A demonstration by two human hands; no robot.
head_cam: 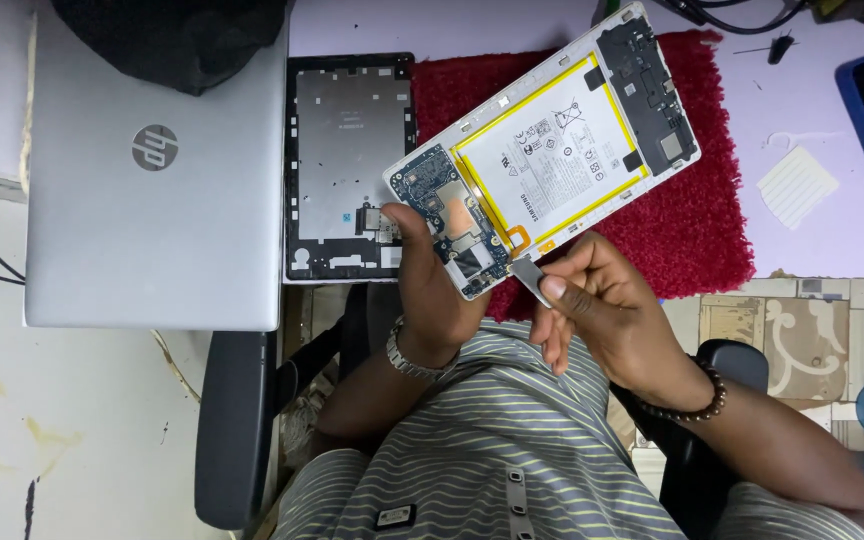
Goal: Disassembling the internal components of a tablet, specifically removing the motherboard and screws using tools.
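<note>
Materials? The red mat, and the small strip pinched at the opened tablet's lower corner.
Red mat: looks like pile fabric, fuzzy matte surface with tufted edges. Small grey strip in the right hand: probably metal or plastic, flat with a pale sheen; can't tell which.

Bench clutter around the work

A closed silver laptop [152, 170] fills the upper left; beside it lies a dark tablet frame [349, 165], touching a red mat [692, 210]. A white ribbed pad [797, 186] sits upper right.

A matt silver laptop lid [152, 170] lies beside a fuzzy red cloth mat [692, 215]; the opened tablet [542, 150] shows white plastic casing and a glossy battery
</note>
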